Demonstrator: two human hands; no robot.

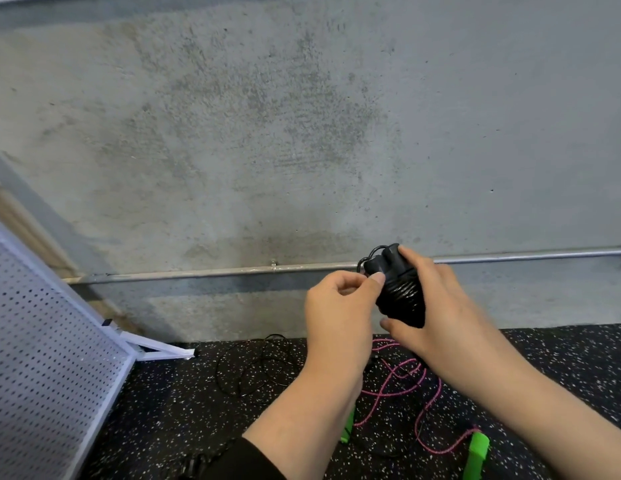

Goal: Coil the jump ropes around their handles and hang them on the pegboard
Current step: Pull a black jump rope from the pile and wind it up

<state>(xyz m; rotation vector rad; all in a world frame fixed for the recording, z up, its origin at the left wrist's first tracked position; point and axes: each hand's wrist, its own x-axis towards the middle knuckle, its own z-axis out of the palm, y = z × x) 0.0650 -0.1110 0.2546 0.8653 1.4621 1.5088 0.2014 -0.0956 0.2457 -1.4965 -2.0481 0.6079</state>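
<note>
Two hands: both on the black jump rope bundle (401,289), held right of centre in the frame, in front of the concrete wall.
Risk: the coil may spring loose if the free end is not tucked; the top loop could slip.
Right hand (437,306): grip curled round the wound handles, thumb below.
Left hand (343,306): fingers bent, thumb and forefinger pinching near the bundle's top.
Pegboard (49,341): lower left, leaning, nothing seen hung on it.
Floor: pink rope (399,386) with green handles (477,452), plus a loose black rope (253,368), uncoiled.
</note>
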